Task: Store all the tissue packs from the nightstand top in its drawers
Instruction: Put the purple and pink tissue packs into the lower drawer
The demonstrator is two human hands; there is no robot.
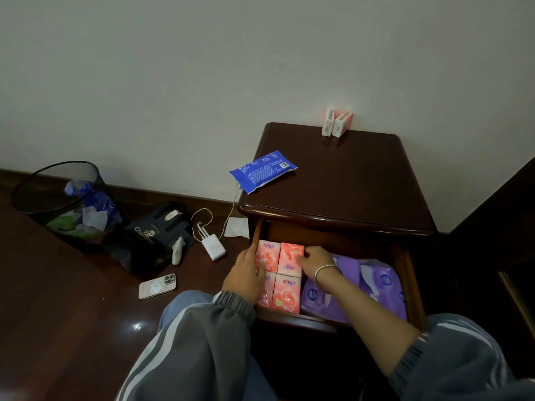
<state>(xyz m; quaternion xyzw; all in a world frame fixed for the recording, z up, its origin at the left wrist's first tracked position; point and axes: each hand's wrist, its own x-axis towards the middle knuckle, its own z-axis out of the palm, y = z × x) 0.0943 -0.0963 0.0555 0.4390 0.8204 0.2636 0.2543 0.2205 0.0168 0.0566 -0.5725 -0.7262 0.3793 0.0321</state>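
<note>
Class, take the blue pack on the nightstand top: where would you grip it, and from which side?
Probably its left end, from the left: the blue pack lies flat, but that end overhangs the nightstand edge, so it can be pinched there.

So the dark wooden nightstand [347, 183] sits against the wall with its top drawer [414, 285] pulled out. Inside, four small pink tissue packs [288, 293] sit in a two-by-two block on the left, with the big purple soft tissue packs [382, 285] to their right. On top, a flat blue wipes pack [263, 170] overhangs the left edge, and two small pink-and-white tissue packs [335, 124] stand side by side at the back. On the floor to the left are a white power bank [214, 246], then a black paper bag [150, 235], and a black mesh wastebasket [58, 198] farthest out.
</note>
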